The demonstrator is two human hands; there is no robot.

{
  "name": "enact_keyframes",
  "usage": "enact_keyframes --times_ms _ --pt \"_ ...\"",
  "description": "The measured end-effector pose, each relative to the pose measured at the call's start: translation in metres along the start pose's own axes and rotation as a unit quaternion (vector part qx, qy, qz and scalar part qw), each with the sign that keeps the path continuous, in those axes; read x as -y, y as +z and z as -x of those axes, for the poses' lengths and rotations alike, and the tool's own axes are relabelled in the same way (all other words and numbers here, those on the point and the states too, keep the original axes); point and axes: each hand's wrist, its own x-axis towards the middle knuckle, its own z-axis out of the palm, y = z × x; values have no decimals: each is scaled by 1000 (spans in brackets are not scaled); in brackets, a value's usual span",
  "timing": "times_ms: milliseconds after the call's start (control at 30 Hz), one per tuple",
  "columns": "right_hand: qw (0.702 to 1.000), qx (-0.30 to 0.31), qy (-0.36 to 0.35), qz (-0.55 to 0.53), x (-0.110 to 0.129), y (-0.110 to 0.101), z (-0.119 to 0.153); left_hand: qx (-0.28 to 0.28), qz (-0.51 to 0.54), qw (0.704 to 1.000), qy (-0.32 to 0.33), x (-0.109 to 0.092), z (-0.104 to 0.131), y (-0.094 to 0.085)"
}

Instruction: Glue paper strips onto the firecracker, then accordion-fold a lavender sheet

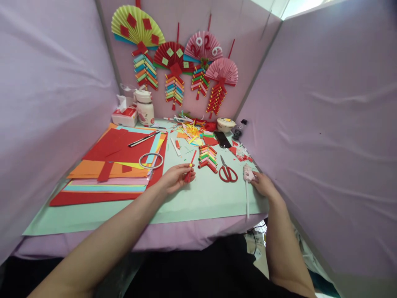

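Observation:
My left hand is closed on a small red paper tassel with a yellow band and a thin red strip pointing up. At the right edge of the table, my right hand has its fingers at a pale pink glue gun, and a long white glue stick runs from it toward me. Its fingertips are partly hidden. Between my hands lie a chevron string of coloured paper rolls and red-handled scissors, blades pointing away.
Stacked coloured paper covers the left side, with a tape ring and a dark cutter-like tool on top. Behind are paper scraps, a phone, a lidded bowl and a bottle. Paper fans hang on the back wall.

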Motion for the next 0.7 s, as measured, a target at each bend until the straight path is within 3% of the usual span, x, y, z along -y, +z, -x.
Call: enact_keyframes --times_ms 100,233,367,433,500,700 --pt "998 41 33 44 6 0 3 2 13 1000 -5 1 0 1" --pt "989 73 -29 -128 30 -13 24 7 23 1000 -9 2 1 1" --pt "918 102 -45 -381 72 -18 52 38 1 999 -26 5 3 0" --pt "875 135 -60 -461 94 -11 63 56 -6 998 -21 6 3 0" --pt "853 173 -57 -490 112 0 70 64 -8 998 -12 7 3 1" --pt "881 237 -82 -401 141 31 86 62 -43 997 30 10 1 1"
